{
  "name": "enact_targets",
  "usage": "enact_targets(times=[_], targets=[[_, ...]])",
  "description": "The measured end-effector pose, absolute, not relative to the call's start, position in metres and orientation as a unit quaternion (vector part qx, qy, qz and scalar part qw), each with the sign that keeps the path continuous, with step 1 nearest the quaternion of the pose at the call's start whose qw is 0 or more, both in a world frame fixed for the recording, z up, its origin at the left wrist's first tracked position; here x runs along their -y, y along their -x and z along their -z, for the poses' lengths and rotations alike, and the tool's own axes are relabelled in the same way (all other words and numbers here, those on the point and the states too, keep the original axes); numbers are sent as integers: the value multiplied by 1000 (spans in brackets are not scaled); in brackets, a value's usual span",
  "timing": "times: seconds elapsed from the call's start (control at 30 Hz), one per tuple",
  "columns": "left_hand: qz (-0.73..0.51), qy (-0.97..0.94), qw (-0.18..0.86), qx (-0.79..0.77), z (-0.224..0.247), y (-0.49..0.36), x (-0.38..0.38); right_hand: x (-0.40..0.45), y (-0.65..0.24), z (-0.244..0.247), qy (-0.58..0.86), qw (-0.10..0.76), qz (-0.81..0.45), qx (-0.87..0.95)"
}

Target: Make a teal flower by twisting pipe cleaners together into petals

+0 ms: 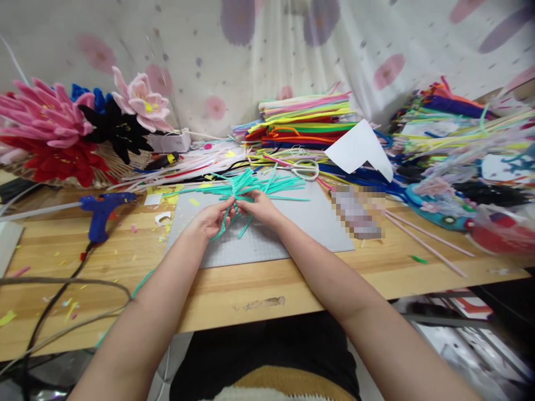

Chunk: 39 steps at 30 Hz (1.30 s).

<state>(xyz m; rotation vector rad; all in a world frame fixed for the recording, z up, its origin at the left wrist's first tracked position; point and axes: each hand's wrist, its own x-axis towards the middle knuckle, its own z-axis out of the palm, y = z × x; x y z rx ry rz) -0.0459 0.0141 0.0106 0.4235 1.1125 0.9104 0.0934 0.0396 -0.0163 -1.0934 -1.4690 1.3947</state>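
Both my hands meet over a grey cutting mat (267,245), with fingers closed on turquoise pipe cleaners (244,181). My left hand (216,218) pinches the lower, twisted part of the bunch, where a strand hangs down beside the fingers. Close against it, my right hand (259,207) grips the same bunch from the right with thumb and fingertips. Above the hands the stems fan out upward. More turquoise stems lie loose on the mat behind and to the right. The exact twist between the fingertips is partly hidden.
A blue hot glue gun (100,211) with its cord lies left. Fuzzy flowers (54,128) stand behind it. White-handled scissors (305,169) and stacked coloured pipe cleaners (307,120) are at the back. White paper (359,147), pink stems (426,242) and a plastic bag (505,223) are right.
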Motion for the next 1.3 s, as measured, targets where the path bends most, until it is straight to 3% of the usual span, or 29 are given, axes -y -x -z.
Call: enact_targets(times=[0.1,0.3,0.37,0.63,0.8,1.03,1.3], targets=[[-439,-267,669,-537,-6,41,-13,-41,-94,16,449,394,-531,601],[-523,-483,396,-580,11,35,-10,-42,-92,20,447,387,-525,612],[-529,-511,350,-579,13,36,-10,-41,-92,19,441,394,-530,609],[-481,-458,526,-530,1,41,-11,-39,-98,11,420,380,-551,612],[-496,-472,460,-565,4,40,-11,-41,-95,14,435,375,-549,607],[-457,-608,256,-596,6,40,-6,-40,-95,16,434,390,-545,603],[-431,-402,595,-547,-9,50,-11,-47,-102,22,436,391,-510,630]])
